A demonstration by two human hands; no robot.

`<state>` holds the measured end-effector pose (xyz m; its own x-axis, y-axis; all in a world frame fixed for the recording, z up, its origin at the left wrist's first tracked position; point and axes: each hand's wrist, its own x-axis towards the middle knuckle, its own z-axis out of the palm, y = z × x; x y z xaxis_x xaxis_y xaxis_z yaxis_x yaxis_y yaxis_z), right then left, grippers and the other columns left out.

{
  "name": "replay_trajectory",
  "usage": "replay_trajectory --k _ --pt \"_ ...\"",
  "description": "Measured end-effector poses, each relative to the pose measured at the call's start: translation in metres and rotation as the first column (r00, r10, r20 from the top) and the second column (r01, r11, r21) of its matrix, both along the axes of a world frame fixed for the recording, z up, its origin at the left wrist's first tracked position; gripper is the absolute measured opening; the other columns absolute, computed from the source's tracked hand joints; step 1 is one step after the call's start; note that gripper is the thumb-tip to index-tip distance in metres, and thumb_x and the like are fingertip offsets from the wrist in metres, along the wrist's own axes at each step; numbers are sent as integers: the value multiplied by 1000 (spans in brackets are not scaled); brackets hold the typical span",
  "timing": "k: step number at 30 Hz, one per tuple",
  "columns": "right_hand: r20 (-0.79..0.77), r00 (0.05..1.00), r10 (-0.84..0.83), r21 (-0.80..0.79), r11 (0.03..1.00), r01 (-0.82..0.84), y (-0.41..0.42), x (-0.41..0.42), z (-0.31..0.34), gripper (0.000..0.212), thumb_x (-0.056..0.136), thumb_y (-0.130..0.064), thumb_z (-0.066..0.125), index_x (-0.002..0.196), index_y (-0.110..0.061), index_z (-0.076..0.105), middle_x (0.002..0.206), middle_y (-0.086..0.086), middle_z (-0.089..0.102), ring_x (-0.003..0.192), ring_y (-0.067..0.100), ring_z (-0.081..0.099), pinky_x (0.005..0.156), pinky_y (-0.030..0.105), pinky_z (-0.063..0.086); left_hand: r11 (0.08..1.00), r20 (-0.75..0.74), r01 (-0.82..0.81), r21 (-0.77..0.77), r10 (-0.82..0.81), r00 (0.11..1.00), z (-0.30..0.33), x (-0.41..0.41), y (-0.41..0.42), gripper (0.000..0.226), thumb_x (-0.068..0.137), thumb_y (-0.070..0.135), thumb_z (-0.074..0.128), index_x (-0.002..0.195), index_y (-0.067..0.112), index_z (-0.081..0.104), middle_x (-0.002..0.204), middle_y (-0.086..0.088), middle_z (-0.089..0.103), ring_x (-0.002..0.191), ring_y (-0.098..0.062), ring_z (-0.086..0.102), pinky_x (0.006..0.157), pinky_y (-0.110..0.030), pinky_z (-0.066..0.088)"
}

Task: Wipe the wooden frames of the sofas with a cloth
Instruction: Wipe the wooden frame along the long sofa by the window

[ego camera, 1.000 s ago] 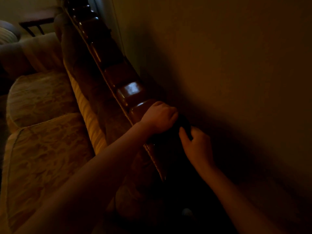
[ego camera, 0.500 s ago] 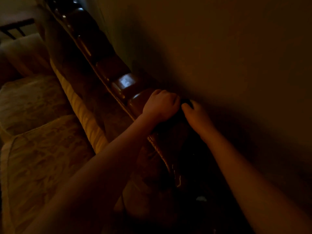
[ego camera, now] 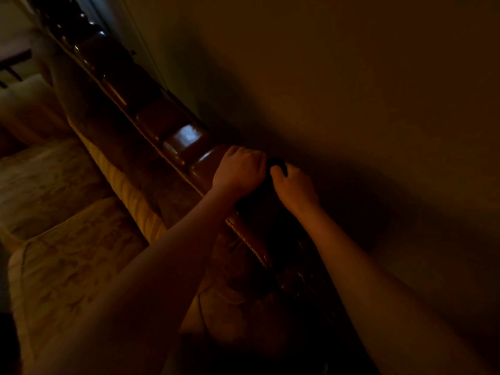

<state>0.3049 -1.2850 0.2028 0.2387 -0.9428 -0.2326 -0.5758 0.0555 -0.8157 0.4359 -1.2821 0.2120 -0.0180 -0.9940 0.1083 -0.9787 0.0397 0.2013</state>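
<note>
The sofa's dark, glossy carved wooden frame (ego camera: 186,143) runs along the top of the backrest, from the upper left down to the lower middle. A dark cloth (ego camera: 273,169) lies on this rail, barely visible in the dim light. My left hand (ego camera: 239,171) is curled over the rail and grips the cloth on the sofa side. My right hand (ego camera: 295,185) grips the same cloth on the wall side. Both hands sit close together on top of the rail. Most of the cloth is hidden under them.
A plain wall (ego camera: 351,90) stands right behind the rail, with a narrow dark gap. Patterned seat cushions (ego camera: 62,253) and a striped back cushion (ego camera: 130,196) lie to the left. A small dark table (ego camera: 13,60) stands at the far upper left.
Both hands have slid up along the rail with the cloth. My right hand has drawn close beside the left.
</note>
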Motion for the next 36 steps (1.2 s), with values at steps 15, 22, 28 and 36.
replay_trajectory --k 15,22,28,36 --pt "-305 949 -82 -352 935 -32 38 6 1 39 87 -44 53 117 -19 59 124 2 50 110 25 51 88 42 43 997 -201 62 44 -52 978 11 9 5 30 103 26 26 89 18 51 99 -8 63 106 -25 54 103 -34 25" --pt "-204 969 -142 -178 978 106 -7 19 -2 27 96 -32 45 115 -19 59 113 4 61 103 27 59 88 44 47 993 -362 118 -9 -113 925 11 11 8 36 103 23 25 98 9 58 108 -11 63 106 -25 55 101 -38 33" --pt "-246 852 -462 -698 694 175 82 51 -9 27 86 -27 59 113 -25 65 114 0 58 105 28 49 86 41 42 970 -607 240 -25 -205 768 9 27 18 35 100 26 32 100 6 61 97 -12 63 90 -26 58 78 -41 43" --pt "-164 768 -619 -799 540 265 108 66 -35 35 83 -35 52 115 -26 63 124 -3 56 116 19 41 91 43 34 870 -576 429 -244 -486 657 -1 32 45 41 98 33 34 99 5 64 93 -13 67 85 -27 63 75 -44 49"
